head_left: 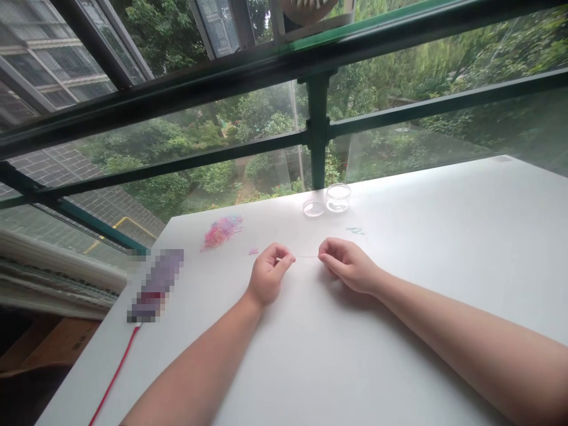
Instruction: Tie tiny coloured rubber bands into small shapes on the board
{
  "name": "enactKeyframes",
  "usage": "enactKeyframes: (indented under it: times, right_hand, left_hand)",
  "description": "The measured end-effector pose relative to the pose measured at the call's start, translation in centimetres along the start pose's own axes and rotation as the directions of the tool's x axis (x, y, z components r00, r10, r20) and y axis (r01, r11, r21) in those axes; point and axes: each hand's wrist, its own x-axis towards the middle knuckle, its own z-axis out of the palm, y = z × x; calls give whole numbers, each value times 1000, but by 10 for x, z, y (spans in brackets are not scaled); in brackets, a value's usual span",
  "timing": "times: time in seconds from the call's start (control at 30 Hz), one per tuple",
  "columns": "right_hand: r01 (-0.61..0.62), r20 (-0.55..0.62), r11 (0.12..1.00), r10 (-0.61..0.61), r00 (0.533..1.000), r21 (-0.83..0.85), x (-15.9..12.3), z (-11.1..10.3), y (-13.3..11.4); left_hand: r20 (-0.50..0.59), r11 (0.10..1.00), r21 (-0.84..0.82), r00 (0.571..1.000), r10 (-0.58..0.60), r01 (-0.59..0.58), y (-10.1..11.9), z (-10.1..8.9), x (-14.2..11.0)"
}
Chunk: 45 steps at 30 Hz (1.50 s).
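On the desk [310,367], pixelation masks a purplish item [160,281]. The left hand [268,275] and right hand [349,266] pinch a thin pink strand [307,256] between their fingers [286,263], which hide its ends. Beyond, the multicolored pile [223,231] is too fine to resolve.

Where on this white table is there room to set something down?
Beyond the right forearm, right of the green pieces, the table is bare. There's also room between that forearm and the left forearm. It's crowded toward the back, around the clear jar, lid-like disc and colourful pile.
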Motion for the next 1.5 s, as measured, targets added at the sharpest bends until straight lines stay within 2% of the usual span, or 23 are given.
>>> enactKeyframes:
  times: [0.1, 0.23, 0.37, 0.53, 0.63, 1.03, 1.27, 1.5]
  right_hand:
    - [10, 7, 999, -10, 1000, 34, 0, -1, 0]
    - [4, 3, 997, -4, 1000, 75, 0, -1, 2]
    - [75, 61, 997, -74, 995, -22, -1, 1, 5]
    - [193, 113, 970, -177, 978, -148, -3, 4, 4]
    - [181, 129, 965, -159, 979, -189, -2, 4, 3]
    - [131, 162, 960, -92, 982, -249, -4, 2, 2]
    - [140, 182, 949, -90, 979, -284, -3, 3, 1]
    - [137, 161, 952, -95, 982, -274, -4, 3, 1]
  left_hand:
    - [54, 994, 105, 998, 12, -18, 0, 1, -5]
    - [39, 993, 116, 999, 19, -23, -2, 2, -5]
    - [52, 992, 120, 998, 31, -38, -2, 3, -4]
    - [146, 981, 182, 989, 36, -63, 4, 7, -7]
    - [184, 973, 222, 983, 24, -65, 6, 8, -9]
    - [226, 968, 238, 974, 26, -81, 7, 8, -10]
    - [331, 941, 323, 943, -12, -102, 12, 6, -11]
    - [337, 934, 339, 941, -8, -113, 11, 6, -11]
